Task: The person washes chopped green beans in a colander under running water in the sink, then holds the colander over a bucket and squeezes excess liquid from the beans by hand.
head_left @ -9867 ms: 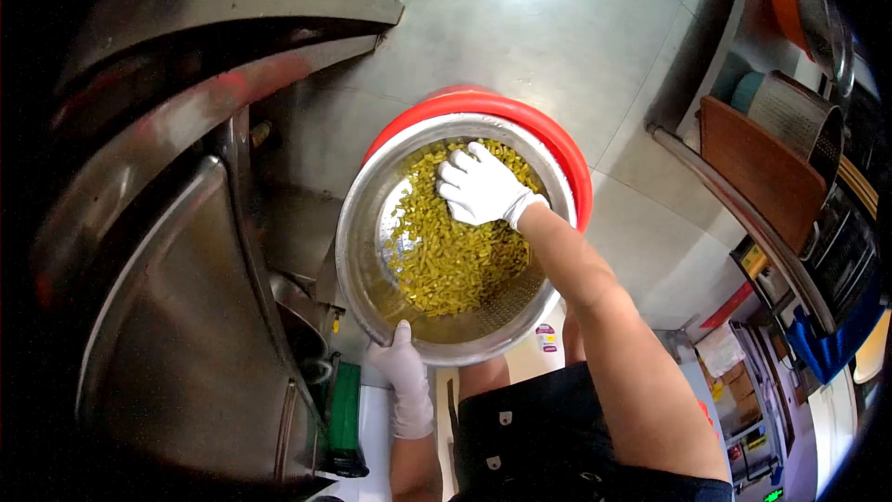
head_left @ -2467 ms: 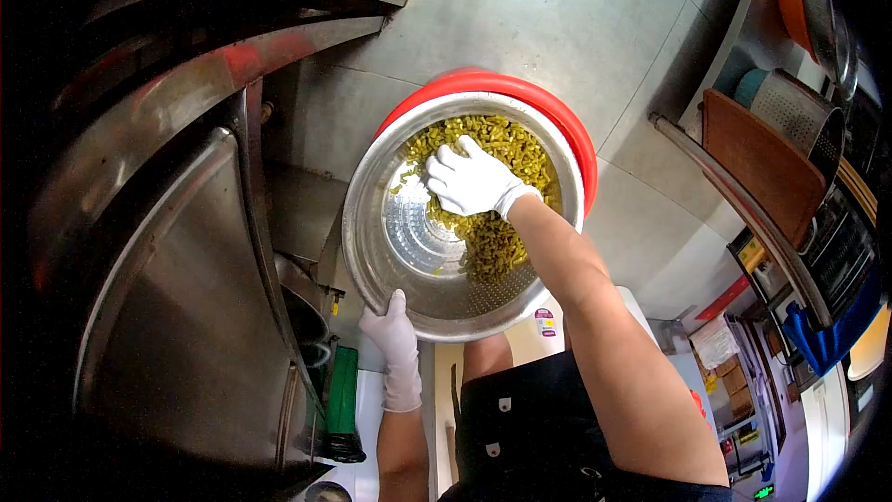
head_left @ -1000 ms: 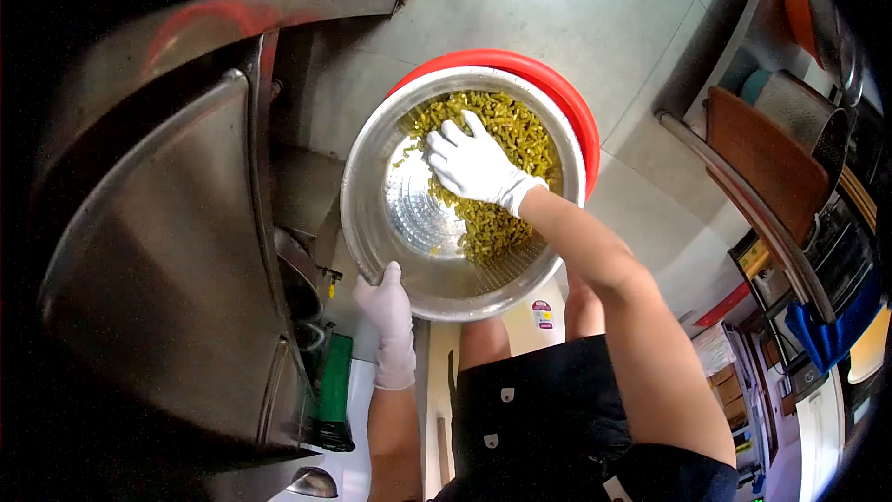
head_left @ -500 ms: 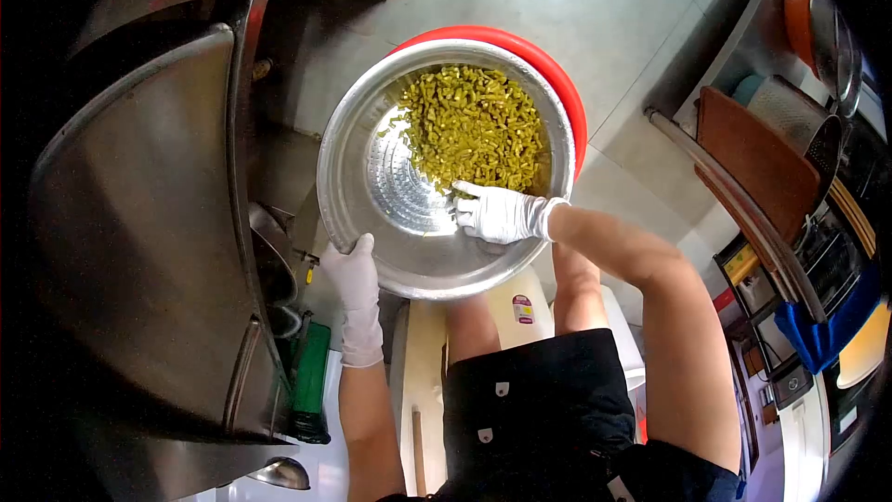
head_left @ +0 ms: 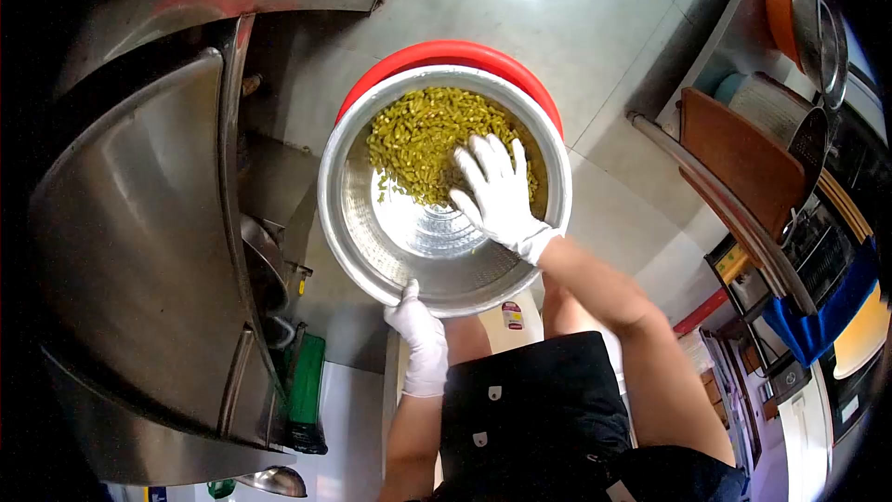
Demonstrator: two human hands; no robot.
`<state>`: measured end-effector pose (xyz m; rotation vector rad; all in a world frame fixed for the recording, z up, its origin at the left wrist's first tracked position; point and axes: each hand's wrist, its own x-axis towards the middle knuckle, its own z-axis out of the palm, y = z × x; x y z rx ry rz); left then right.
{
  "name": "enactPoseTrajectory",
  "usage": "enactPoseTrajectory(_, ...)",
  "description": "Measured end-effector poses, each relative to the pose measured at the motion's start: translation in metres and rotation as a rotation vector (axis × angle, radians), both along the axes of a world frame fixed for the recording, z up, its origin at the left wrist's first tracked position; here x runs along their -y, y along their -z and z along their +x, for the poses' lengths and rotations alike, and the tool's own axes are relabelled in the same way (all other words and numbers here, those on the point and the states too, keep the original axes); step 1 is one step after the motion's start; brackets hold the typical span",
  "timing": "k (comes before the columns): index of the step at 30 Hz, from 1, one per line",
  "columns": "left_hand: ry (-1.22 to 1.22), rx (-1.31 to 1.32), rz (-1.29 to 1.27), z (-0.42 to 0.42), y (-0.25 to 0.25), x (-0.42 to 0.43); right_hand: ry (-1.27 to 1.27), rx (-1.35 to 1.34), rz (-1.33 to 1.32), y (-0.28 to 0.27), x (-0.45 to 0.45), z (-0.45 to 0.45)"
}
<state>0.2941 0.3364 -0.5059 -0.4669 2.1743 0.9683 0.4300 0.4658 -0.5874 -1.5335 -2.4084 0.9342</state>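
With our left hand (head_left: 420, 335), in a white glove, we grip the near rim of the metal bowl (head_left: 446, 284), thumb over the edge; its other fingers are hidden beneath. Our gloved right hand (head_left: 502, 200) is inside the bowl, fingers spread over the chopped green pieces (head_left: 418, 144), which lie heaped toward the bowl's far side. A red tub (head_left: 446, 53) shows beyond the bowl's far rim; a brown tray (head_left: 739, 163) is well to the bowl's right.

We log: white gloves (head_left: 508, 212), left hand (head_left: 416, 330) and right hand (head_left: 499, 193); black garment (head_left: 544, 409), two pale front tabs (head_left: 494, 392); short black sleeve (head_left: 692, 468).
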Motion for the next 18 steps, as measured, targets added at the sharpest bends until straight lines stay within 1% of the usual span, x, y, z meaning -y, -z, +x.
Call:
enactPoseTrajectory(1, -0.042, 0.003, -0.007, 0.006, 0.001, 0.003, 0.093, 0.089, 0.01, 0.004, 0.001, -0.002)
enactPoseTrajectory(3, -0.127, 0.009, -0.022, 0.014, -0.002, -0.002, 0.295, 0.149, -0.03, 0.008, -0.005, -0.004)
enactPoseTrajectory(4, -0.126, 0.011, -0.02, 0.014, -0.001, -0.002, 0.44, 0.086, -0.07, 0.007, -0.005, -0.009)
enactPoseTrajectory(5, -0.125, 0.013, -0.018, 0.014, 0.0, 0.0, 0.476, 0.139, -0.054, 0.001, 0.002, -0.016)
enactPoseTrajectory(7, -0.123, 0.017, -0.015, 0.011, 0.002, 0.003, 0.7, 0.097, -0.132, -0.014, 0.023, -0.031)
enactPoseTrajectory(8, -0.124, 0.027, -0.031, 0.011, 0.005, 0.006, 0.895, 0.077, -0.222, -0.019, 0.038, -0.036)
enactPoseTrajectory(11, -0.128, 0.045, -0.065, 0.009, 0.009, 0.011, 1.566, -0.293, -0.689, -0.023, 0.058, -0.034)
enactPoseTrajectory(13, -0.134, 0.039, -0.069, 0.012, 0.006, 0.006, 1.832, -0.422, -0.759, -0.012, 0.061, -0.034)
enactPoseTrajectory(14, -0.095, 0.025, -0.052, 0.012, 0.008, 0.011, 1.872, -0.502, -0.757, 0.012, 0.07, -0.028)
enactPoseTrajectory(15, -0.056, 0.011, -0.034, 0.013, 0.013, 0.018, 1.912, -0.39, -0.757, 0.016, 0.057, -0.026)
enactPoseTrajectory(17, -0.024, -0.008, -0.014, 0.016, 0.017, 0.022, 1.915, -0.243, -0.598, 0.043, 0.054, -0.032)
enactPoseTrajectory(18, -0.031, -0.012, -0.012, 0.019, 0.015, 0.019, 1.881, -0.082, -0.466, 0.046, 0.051, -0.042)
